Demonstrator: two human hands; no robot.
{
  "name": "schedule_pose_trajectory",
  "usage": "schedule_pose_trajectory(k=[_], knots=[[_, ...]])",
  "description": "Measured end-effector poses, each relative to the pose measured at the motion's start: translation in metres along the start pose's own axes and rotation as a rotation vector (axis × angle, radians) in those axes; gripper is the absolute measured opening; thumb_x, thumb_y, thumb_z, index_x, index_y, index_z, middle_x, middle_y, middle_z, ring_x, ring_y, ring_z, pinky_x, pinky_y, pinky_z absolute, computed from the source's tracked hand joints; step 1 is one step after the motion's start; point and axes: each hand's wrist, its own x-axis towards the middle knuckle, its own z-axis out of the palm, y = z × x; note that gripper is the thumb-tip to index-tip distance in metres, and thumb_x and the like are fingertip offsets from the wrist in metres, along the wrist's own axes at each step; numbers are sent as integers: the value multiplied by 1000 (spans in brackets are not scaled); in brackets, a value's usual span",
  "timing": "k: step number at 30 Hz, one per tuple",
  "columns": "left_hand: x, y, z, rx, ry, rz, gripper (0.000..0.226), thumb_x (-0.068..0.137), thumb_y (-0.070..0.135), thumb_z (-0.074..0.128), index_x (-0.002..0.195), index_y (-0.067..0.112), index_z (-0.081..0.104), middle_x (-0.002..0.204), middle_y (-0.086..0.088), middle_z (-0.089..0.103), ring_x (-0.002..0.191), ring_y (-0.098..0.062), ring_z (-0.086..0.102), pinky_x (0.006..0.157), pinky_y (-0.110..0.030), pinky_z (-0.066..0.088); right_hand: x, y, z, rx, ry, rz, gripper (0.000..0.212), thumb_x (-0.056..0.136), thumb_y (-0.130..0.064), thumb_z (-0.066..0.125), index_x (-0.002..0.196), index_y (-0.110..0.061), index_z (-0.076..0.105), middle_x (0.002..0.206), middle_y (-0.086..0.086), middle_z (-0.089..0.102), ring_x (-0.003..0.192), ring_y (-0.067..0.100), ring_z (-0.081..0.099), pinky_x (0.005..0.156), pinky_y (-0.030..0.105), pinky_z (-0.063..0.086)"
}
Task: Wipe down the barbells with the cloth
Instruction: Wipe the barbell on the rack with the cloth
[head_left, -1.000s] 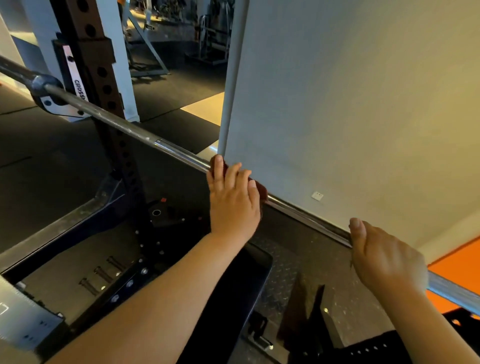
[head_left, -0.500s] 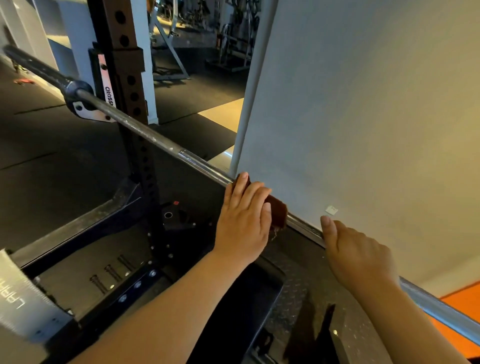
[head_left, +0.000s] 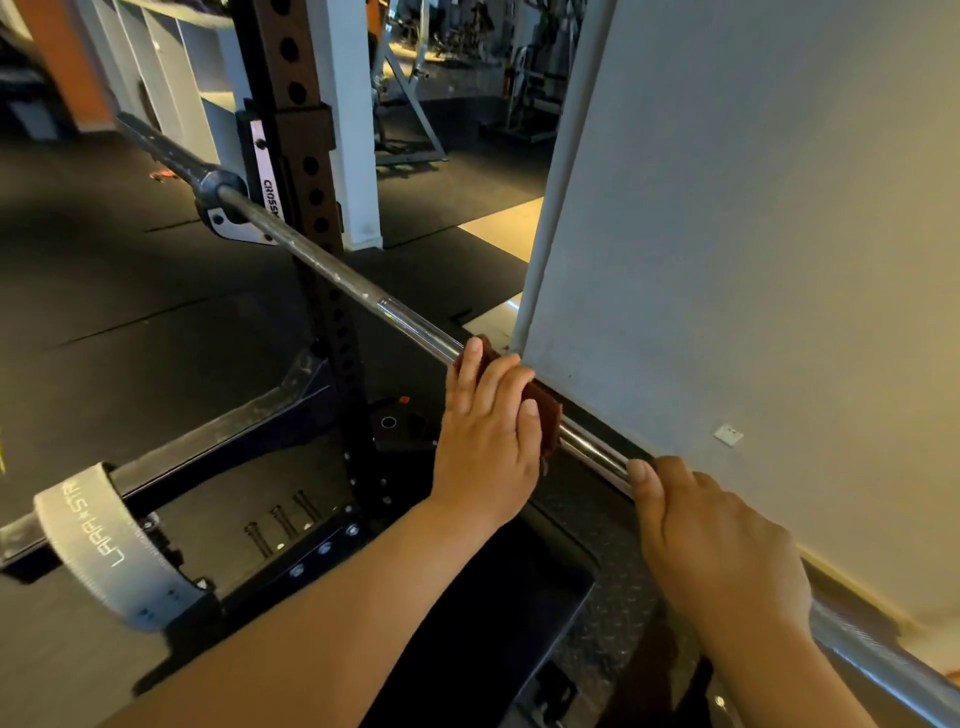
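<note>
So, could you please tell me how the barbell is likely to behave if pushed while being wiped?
The barbell is probably heavy and rigid: a long metal shaft. Round and lying in the rack hook, it may spin, perhaps why the right hand grips it.

Dim, warm light from the right, wide-angle bending at edges, lower-right corner blurred.
</note>
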Motion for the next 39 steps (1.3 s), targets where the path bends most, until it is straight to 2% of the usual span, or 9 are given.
schedule_pose_trajectory(k=[3,5,9,15,18,24,32,36,39], knots=[[-11,37,7,24,0,-34,65,107,42,2,138,18,54,157,0,41,158,-23,-5,127,-55,7,14,-6,0,61,-67,30,62,93,-65,-10,99,-34,44,74,-10,54,59,4,53,50,23,34],[-20,46,13,85,-24,50,57,109,38,9,135,18,56,154,0,45,158,-26,-1,126,-56,6,24,-13,0,74,-70,6,62,93,-65,-9,92,-32,44,71,-10,55,57,4,54,51,22,37],[-16,15,5,40,-59,164,52,111,40,15,142,21,52,154,3,45,158,-17,4,128,-48,7,23,-17,-4,88,-61,-61,53,92,-62,-11,88,-34,33,70,-8,54,55,2,50,47,21,32],[4,5,3,-104,60,-55,43,109,31,24,134,15,56,151,0,45,155,-8,-2,124,-58,18,21,-18,-4,88,-61,-85,52,94,-62,-8,94,-32,35,71,-8,55,55,5,54,46,19,35],[-7,32,12,-44,112,-4,39,104,25,32,123,8,62,147,-8,50,153,-9,-4,120,-66,18,23,-17,-4,127,-71,-98,53,90,-63,-11,93,-34,33,73,-8,55,55,5,55,46,19,35],[-5,0,2,30,11,93,50,110,36,17,143,20,51,154,4,44,157,-12,3,128,-41,3,19,-15,-8,160,-107,-137,53,87,-61,-14,93,-33,31,74,-9,53,56,5,53,49,17,37],[10,12,14,-153,123,-258,50,107,37,17,138,19,51,159,7,33,155,-5,-12,127,-52,10,25,-15,-2,189,-129,-147,56,91,-64,-11,90,-34,36,73,-9,55,59,6,57,60,21,55],[-10,38,17,-57,83,-111,69,108,48,5,135,12,57,156,1,41,156,-8,-9,127,-51,6,27,-14,0,192,-179,-142,59,89,-64,-12,91,-33,37,77,-9,56,64,6,59,63,25,57],[-14,30,17,-51,53,-89,59,109,44,12,138,18,56,154,3,43,157,-13,-1,127,-54,10,28,-13,-1,208,-187,-176,58,91,-65,-10,95,-33,38,79,-10,56,67,6,60,66,25,58]])
